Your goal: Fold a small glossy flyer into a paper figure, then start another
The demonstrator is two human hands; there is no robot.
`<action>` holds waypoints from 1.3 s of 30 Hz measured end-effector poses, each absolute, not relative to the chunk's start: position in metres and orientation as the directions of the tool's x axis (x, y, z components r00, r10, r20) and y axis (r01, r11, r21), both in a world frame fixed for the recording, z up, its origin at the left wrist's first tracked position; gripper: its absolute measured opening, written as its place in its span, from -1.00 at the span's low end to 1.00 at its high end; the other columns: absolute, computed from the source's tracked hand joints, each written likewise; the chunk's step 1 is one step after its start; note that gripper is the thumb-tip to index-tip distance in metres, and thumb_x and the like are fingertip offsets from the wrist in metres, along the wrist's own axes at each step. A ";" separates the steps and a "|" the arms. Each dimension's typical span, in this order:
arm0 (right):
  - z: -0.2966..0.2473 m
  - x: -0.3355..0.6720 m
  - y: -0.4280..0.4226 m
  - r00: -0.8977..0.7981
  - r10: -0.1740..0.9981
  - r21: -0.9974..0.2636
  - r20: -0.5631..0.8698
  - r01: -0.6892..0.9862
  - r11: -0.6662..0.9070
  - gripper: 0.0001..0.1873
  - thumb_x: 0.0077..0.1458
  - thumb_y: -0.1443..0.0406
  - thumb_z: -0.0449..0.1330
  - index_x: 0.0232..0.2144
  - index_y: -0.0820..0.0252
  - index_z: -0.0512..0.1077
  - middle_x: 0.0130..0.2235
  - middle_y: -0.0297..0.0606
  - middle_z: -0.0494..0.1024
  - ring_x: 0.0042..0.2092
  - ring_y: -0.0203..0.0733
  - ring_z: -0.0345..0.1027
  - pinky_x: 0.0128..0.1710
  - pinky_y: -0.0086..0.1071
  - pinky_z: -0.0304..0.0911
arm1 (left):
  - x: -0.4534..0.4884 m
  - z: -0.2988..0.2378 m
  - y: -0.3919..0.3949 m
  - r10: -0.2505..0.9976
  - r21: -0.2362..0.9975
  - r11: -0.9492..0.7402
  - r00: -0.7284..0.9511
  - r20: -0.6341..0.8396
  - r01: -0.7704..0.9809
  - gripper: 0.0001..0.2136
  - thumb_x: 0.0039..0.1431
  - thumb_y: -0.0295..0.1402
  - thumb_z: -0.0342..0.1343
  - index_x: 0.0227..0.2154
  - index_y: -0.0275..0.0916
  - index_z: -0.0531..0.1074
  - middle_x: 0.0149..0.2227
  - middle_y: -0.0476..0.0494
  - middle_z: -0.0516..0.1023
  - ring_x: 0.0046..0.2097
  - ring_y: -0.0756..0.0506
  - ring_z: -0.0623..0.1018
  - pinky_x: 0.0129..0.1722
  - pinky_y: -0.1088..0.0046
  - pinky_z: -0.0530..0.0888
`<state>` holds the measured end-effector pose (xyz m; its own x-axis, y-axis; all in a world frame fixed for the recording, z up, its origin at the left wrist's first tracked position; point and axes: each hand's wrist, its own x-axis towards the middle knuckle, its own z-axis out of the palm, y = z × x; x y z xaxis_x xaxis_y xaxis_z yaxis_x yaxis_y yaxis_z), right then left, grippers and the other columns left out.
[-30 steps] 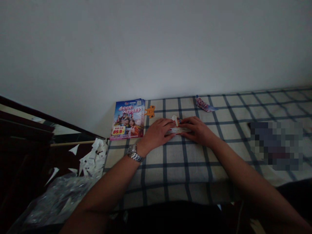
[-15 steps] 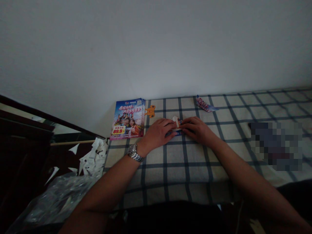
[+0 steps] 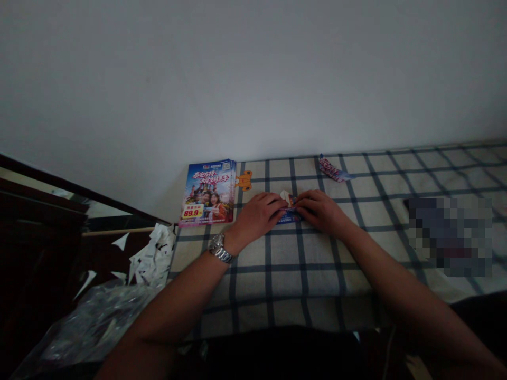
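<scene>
My left hand (image 3: 257, 215), with a metal watch (image 3: 219, 248) on its wrist, and my right hand (image 3: 320, 211) meet over a small folded piece of printed paper (image 3: 288, 209) on the checked cloth (image 3: 301, 264). Both sets of fingers are curled and press down on the paper, which lies flat between them. Most of the paper is hidden under the fingers; a white corner and a blue edge show.
A stack of colourful flyers (image 3: 208, 192) lies at the cloth's far left corner, with a small orange paper figure (image 3: 243, 180) beside it. Another folded paper piece (image 3: 331, 170) lies near the wall. White paper scraps (image 3: 152, 256) and a clear plastic bag (image 3: 95, 327) sit left of the surface.
The white strip seen a second ago has been folded under; a blue face now shows. Both hands stay almost in place, fingers drawn slightly closer together.
</scene>
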<state>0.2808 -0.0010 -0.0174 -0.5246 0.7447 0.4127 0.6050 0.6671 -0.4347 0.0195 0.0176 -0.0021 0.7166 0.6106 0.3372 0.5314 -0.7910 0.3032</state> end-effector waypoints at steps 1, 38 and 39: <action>-0.017 0.280 -0.001 -0.517 0.750 -0.439 0.413 0.608 0.661 -0.82 0.38 0.24 0.17 -0.12 0.07 0.59 -0.07 -0.11 0.60 -0.03 0.04 0.48 0.01 0.00 0.42 | 0.020 -0.002 0.018 0.614 0.300 -0.789 0.714 0.337 0.537 -0.77 0.49 -0.29 0.04 0.08 -0.20 0.48 0.04 -0.16 0.56 0.07 -0.17 0.52 0.14 0.15 0.49; -0.021 0.272 0.001 -0.364 0.811 -0.410 0.457 0.723 0.556 -0.85 0.34 0.23 0.24 -0.12 0.10 0.58 -0.11 -0.11 0.55 -0.08 0.03 0.42 -0.03 -0.06 0.40 | 0.022 -0.004 0.019 0.553 0.287 -0.832 0.758 0.347 0.475 -0.71 0.48 -0.28 0.07 0.16 -0.16 0.49 0.17 -0.14 0.55 0.21 -0.18 0.45 0.26 0.11 0.41; -0.020 0.272 0.001 -0.361 0.808 -0.401 0.465 0.728 0.556 -0.85 0.34 0.23 0.24 -0.12 0.10 0.58 -0.10 -0.11 0.55 -0.07 0.04 0.41 -0.02 -0.05 0.40 | 0.022 -0.003 0.019 0.553 0.291 -0.832 0.757 0.348 0.473 -0.71 0.48 -0.29 0.07 0.17 -0.16 0.48 0.17 -0.14 0.54 0.23 -0.18 0.44 0.27 0.11 0.40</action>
